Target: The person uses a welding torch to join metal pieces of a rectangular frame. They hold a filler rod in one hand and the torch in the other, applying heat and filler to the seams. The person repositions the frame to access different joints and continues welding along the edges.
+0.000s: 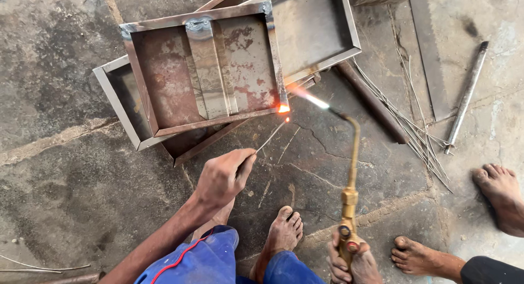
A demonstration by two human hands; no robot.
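Note:
My left hand [224,177] pinches a thin filler rod [271,136] whose glowing tip points at the near right corner of a rusty metal tray [164,71]. My right hand [349,265] grips a brass gas torch [352,169]. Its flame [314,100] strikes that same corner, which glows orange [283,107]. The tray lies on top of other metal trays [316,27] stacked at angles on the concrete floor [65,169].
A bundle of thin rods [415,131] and a steel pipe [465,98] lie at the right, beside a flat metal strip [428,49]. My bare foot [281,235] stands near the torch. Another person's bare feet [499,194] stand at the right edge.

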